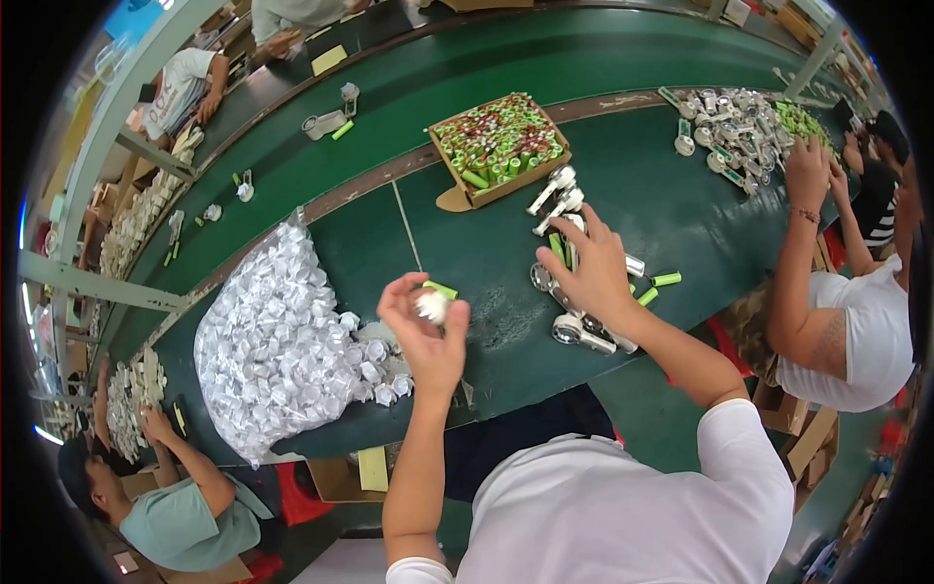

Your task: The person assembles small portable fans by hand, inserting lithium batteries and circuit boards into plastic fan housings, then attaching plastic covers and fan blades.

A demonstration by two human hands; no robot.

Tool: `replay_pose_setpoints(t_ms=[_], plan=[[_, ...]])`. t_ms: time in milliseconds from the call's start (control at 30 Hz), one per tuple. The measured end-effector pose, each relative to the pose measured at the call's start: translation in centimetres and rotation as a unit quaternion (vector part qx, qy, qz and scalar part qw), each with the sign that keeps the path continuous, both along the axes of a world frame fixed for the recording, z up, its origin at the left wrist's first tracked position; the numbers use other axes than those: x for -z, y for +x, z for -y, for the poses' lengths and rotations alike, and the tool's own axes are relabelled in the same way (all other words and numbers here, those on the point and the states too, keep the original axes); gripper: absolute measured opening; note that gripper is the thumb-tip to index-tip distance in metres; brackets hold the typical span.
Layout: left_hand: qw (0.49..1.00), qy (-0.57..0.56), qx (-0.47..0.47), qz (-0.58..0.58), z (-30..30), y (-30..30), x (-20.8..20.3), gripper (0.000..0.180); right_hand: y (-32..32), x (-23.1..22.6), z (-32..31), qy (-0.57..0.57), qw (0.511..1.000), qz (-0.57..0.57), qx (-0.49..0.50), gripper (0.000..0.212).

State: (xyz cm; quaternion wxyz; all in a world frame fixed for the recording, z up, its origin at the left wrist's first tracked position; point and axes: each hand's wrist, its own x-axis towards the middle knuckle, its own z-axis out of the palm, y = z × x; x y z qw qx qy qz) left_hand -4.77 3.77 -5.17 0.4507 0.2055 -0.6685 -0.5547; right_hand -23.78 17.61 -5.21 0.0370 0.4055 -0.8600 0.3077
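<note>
My left hand (425, 336) is raised over the bench, fingers curled around a small white faceted plastic piece (432, 308). A green cylindrical battery cell (442, 290) shows beside its fingertips; whether the hand touches it I cannot tell. My right hand (598, 273) reaches down over a cluster of white and silver handheld housings (567, 329), thumb and fingers apart. Under those fingers more green cells (557, 249) show, partly hidden. Another green cell (666, 279) lies just right of this hand. Beyond the fingertips are further white housings (556, 192).
On the left lies a large clear bag (268, 341) of white faceted pieces, some spilled toward my left hand. A cardboard box (471, 193) of green cells stands ahead. Behind it a green conveyor (409, 102) carries scattered parts. Housings are heaped (725, 136) at right, near a co-worker's arms (806, 195).
</note>
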Motion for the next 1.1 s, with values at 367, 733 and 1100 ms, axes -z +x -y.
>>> replay_pose_setpoints(t_ms=[367,733,1100], plan=[[0.951,0.267,-0.001,-0.157,1.8,5.1,-1.2,0.045,2.5,-1.2,7.0,-0.055,0.968,0.056,-0.237,0.050],[0.910,0.362,0.122,-0.162,-0.9,9.0,-2.5,0.074,5.2,-1.3,-6.1,0.095,0.948,-0.085,-0.293,0.077],[0.844,0.519,0.135,0.027,-6.6,12.0,-1.2,0.043,7.2,-2.4,6.4,0.002,0.917,-0.146,-0.371,0.061]])
